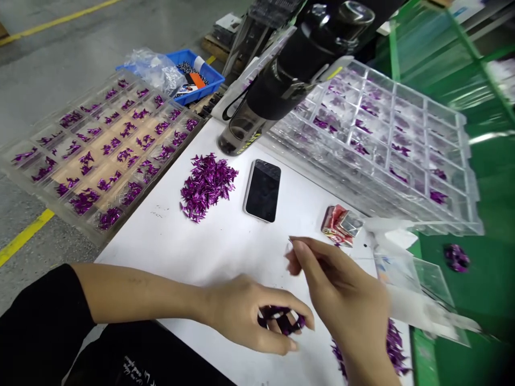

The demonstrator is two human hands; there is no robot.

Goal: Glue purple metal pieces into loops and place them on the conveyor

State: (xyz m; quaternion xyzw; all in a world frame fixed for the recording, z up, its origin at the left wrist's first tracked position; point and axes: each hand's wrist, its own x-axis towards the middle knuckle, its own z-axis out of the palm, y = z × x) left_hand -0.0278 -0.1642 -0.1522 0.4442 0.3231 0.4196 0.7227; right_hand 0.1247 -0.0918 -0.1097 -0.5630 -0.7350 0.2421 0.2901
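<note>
My left hand (245, 313) is curled over the white tabletop, its fingers wrapped round a dark purple shiny piece (286, 316) that shows in the gap between thumb and fingers. Just right of it, my right hand (341, 289) is raised, thumb and forefinger pinched together; a tiny thing at their tips is too small to name. Partly hidden by my right forearm lies a pile of pointed purple metallic pieces (396, 348). Another heap of purple pieces (207, 185) sits farther back on the left of the table.
A phone (263, 191) and a crumpled red pack (341, 225) lie on the white table (169, 252). Behind stand a black bottle (277, 80) and stacked clear compartment boxes (386, 123). At left is a compartment tray (96, 155) of purple pieces; beyond it, a blue bin (215, 78).
</note>
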